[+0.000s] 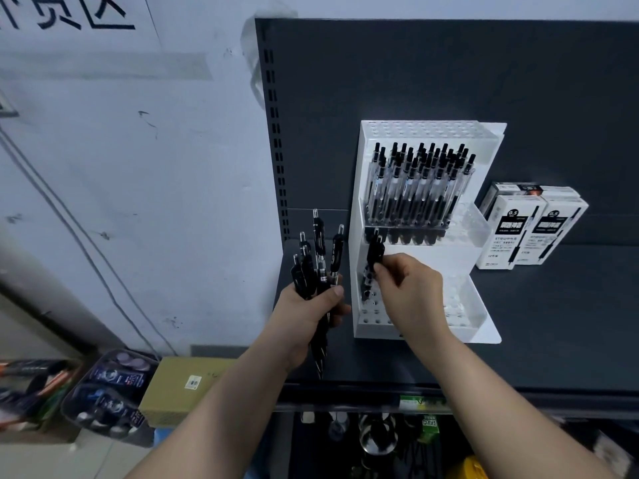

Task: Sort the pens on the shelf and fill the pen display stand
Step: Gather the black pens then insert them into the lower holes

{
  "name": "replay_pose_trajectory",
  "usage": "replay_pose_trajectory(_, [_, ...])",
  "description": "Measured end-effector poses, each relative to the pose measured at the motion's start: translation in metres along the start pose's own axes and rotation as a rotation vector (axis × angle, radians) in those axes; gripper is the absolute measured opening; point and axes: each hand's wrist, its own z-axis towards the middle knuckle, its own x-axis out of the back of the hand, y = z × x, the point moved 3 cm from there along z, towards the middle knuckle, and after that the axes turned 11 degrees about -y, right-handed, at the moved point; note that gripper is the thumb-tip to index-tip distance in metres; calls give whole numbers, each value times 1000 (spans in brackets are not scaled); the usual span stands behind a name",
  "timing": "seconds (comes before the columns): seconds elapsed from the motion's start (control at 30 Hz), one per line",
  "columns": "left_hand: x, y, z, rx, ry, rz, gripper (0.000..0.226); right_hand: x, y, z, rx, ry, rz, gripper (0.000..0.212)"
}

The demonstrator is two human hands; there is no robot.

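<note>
Left hand [307, 305] grips a bundle of black pens [316, 261]. Just to its right, on the shelf [536, 323], stands the pen display stand [355, 257]. Right hand [411, 292] pinches one pen [373, 255] above the lower-tier holes; lower it upright, tip first, into one free hole.

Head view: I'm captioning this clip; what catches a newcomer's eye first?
The white pen stand on the dark shelf, its upper tier packed with black pens. The right hand pinches a pen at the lower tier's left end; the left hand grips a bundle of pens beside it.
</note>
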Motion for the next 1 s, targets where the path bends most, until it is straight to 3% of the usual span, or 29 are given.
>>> replay_pose_trajectory(0.1, [-1,-2,-3,11,-4,-8,13,4,0,0,-44,-8,-5,12])
replay_pose_trajectory(0.23, [-5,0,-8,2,-79,14,9,18,-13,-13,-51,12,161,17])
replay_pose_trajectory(0.37, [-15,1,-12,-9,-162,63,11,9,-30,-21,-26,-186,276,7])
replay_pose_trajectory(0.6, [-15,0,-14,-35,-106,-43,7,14,-30,-14,-90,-202,414,13])
replay_pose_trajectory(0.8, [-14,2,-14,-81,9,-26,12,27,-41,-10,-71,-114,414,12])
replay_pose_trajectory(0.9, [-3,4,-14,-70,75,-43,7,46,-48,-7,28,57,386,3])
replay_pose_trajectory(1.0, [3,3,-16,-48,107,-1,7,44,-41,-9,40,138,283,14])
